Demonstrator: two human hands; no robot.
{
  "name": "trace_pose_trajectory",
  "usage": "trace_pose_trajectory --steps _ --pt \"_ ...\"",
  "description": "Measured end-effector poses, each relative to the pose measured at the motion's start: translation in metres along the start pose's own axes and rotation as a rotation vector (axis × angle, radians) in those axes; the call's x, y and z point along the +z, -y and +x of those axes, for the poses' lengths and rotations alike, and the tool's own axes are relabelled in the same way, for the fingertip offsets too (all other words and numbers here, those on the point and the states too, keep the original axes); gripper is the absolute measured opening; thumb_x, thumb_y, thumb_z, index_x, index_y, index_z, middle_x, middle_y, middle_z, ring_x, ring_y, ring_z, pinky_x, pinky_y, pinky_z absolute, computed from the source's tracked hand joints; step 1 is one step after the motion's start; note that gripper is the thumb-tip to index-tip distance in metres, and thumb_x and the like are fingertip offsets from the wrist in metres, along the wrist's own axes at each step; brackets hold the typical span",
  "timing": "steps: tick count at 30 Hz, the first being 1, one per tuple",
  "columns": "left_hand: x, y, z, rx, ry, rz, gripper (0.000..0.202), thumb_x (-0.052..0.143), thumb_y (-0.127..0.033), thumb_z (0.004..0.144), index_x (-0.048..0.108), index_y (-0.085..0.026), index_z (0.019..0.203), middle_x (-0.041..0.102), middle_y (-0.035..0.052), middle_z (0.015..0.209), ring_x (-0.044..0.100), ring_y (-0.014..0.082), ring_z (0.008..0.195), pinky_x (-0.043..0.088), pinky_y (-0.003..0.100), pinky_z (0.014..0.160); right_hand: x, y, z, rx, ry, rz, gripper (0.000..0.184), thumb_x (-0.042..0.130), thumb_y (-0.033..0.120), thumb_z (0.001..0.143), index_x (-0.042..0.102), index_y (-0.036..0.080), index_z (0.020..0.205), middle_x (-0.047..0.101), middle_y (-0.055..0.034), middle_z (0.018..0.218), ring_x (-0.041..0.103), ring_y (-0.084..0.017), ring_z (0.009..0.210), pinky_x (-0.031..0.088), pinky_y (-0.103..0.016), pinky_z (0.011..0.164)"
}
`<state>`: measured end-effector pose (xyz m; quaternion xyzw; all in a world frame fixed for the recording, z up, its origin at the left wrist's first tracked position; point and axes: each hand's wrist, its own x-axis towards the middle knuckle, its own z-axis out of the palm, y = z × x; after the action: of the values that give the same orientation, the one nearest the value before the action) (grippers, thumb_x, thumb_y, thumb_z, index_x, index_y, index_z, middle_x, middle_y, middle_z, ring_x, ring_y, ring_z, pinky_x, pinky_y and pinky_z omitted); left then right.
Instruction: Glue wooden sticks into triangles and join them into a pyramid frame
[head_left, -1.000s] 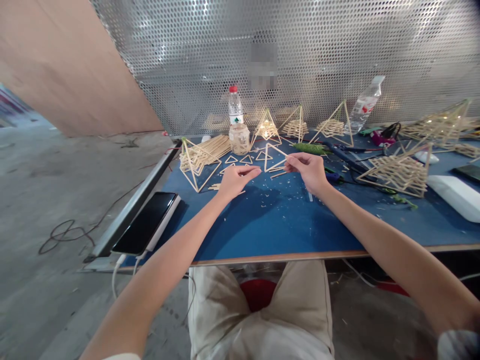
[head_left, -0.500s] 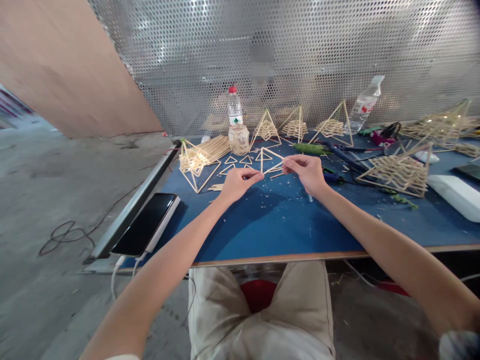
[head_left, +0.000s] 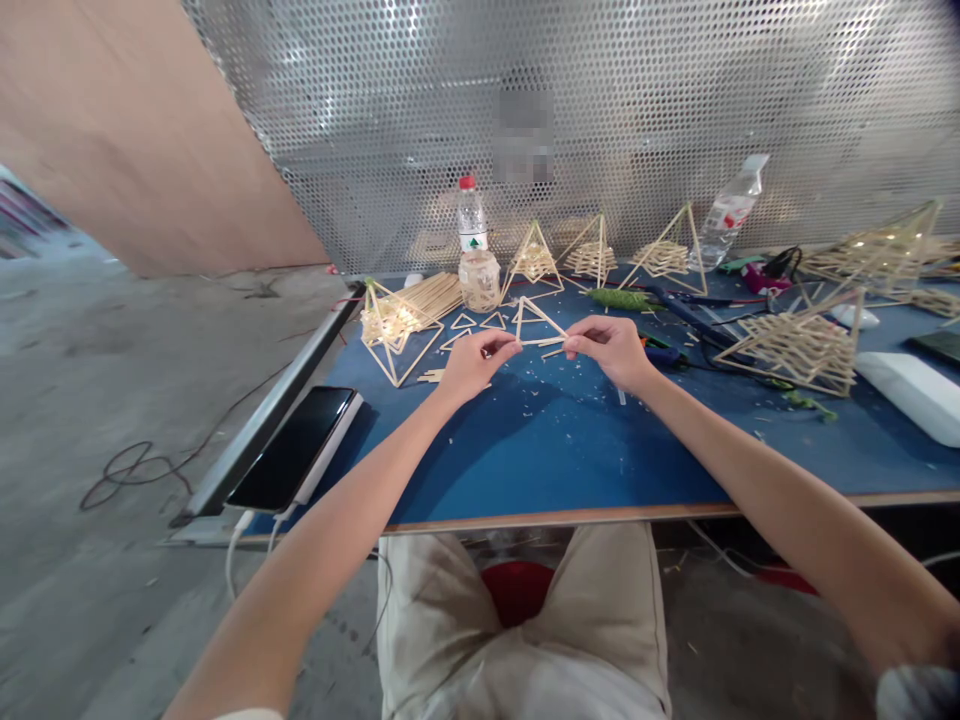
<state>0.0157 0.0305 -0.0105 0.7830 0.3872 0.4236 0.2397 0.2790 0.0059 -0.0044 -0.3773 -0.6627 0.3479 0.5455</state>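
Observation:
A small triangle of thin wooden sticks [head_left: 547, 318] is held up above the blue table. My left hand [head_left: 476, 364] pinches its lower left corner between thumb and fingertips. The lower right corner sits in the pinch of my right hand [head_left: 606, 349]. Behind and left of it lie several smaller stick triangles [head_left: 463, 321]. Some short flat sticks [head_left: 430, 376] rest beside my left hand, partly behind it. At the left stands a pyramid frame of sticks [head_left: 397, 362] with stacked layers inside, close to a bundle of loose sticks [head_left: 436, 295].
A red-capped bottle [head_left: 472, 225] stands at the back, near several stick pyramids [head_left: 534, 262]. A second bottle [head_left: 731, 215] leans on the perforated metal panel [head_left: 390, 130]. A phone [head_left: 296, 445] lies at the left edge. Cables, a stacked stick frame [head_left: 795, 345] and a white box [head_left: 911, 392] are at right.
The triangle has turned slightly, so its lower stick is now nearly level between my hands. My right hand has shifted a little down and left. Both hands keep their pinch.

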Motion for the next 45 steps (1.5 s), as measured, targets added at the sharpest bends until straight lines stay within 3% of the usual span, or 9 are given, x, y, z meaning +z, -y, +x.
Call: trace_pose_trajectory --steps 6,11,19,26,33,42,45 --pt "-0.006 -0.003 0.002 0.025 0.073 0.008 0.027 0.07 -0.047 0.097 0.082 -0.023 0.098 0.081 0.0054 0.099 0.063 0.0176 0.075 0.048 0.031 0.072 -0.002 0.008 -0.003 0.051 0.101 -0.029 0.032 0.096 0.054 0.066 0.083 0.027 0.079 0.078 -0.0022 0.075 0.072 -0.021 0.069 0.064 -0.04 0.072" --pt "-0.011 -0.008 0.001 0.035 0.183 -0.002 0.024 0.069 -0.043 0.098 0.081 -0.023 0.096 0.08 0.0043 0.094 0.061 0.0164 0.074 0.046 0.03 0.071 -0.005 0.011 -0.003 0.061 0.158 0.011 0.035 0.098 0.048 0.065 0.085 0.028 0.091 0.079 -0.0017 0.082 0.073 -0.02 0.074 0.064 -0.04 0.077" --pt "-0.014 -0.013 -0.001 -0.012 0.232 -0.054 0.034 0.069 -0.054 0.096 0.081 -0.021 0.096 0.081 0.0062 0.096 0.065 0.0179 0.076 0.048 0.031 0.071 -0.006 0.01 -0.001 0.03 0.221 -0.01 0.029 0.091 0.051 0.075 0.084 0.026 0.087 0.078 -0.0034 0.089 0.067 -0.018 0.075 0.057 -0.035 0.07" --pt "-0.015 -0.013 -0.002 0.003 0.233 -0.049 0.031 0.071 -0.051 0.095 0.082 -0.022 0.094 0.082 0.005 0.095 0.065 0.0173 0.075 0.049 0.031 0.073 -0.006 0.007 0.0 0.113 0.23 0.06 0.041 0.095 0.052 0.068 0.074 0.024 0.089 0.072 -0.0003 0.083 0.062 -0.015 0.07 0.054 -0.032 0.068" --pt "-0.013 -0.011 -0.001 -0.026 0.174 -0.102 0.038 0.07 -0.057 0.095 0.08 -0.021 0.098 0.082 0.0077 0.096 0.07 0.0207 0.081 0.052 0.032 0.073 -0.009 0.004 -0.001 0.037 0.24 0.03 0.047 0.081 0.068 0.082 0.076 0.025 0.097 0.068 0.0012 0.079 0.056 -0.014 0.066 0.049 -0.03 0.065" --pt "-0.012 -0.008 0.0 -0.019 0.125 -0.052 0.03 0.071 -0.05 0.096 0.081 -0.022 0.095 0.082 0.0058 0.096 0.067 0.0182 0.076 0.049 0.032 0.074 -0.01 0.0 0.0 0.008 0.02 -0.176 0.03 0.085 0.056 0.082 0.081 0.026 0.085 0.076 -0.0036 0.079 0.064 -0.019 0.068 0.054 -0.036 0.065" --pt "-0.013 -0.007 0.0 -0.01 0.128 -0.006 0.028 0.071 -0.048 0.096 0.082 -0.023 0.093 0.082 0.0046 0.095 0.064 0.0174 0.074 0.048 0.032 0.072 -0.01 0.002 0.0 -0.018 -0.002 -0.26 0.032 0.084 0.056 0.083 0.082 0.025 0.089 0.077 -0.0039 0.08 0.064 -0.019 0.066 0.053 -0.035 0.062"
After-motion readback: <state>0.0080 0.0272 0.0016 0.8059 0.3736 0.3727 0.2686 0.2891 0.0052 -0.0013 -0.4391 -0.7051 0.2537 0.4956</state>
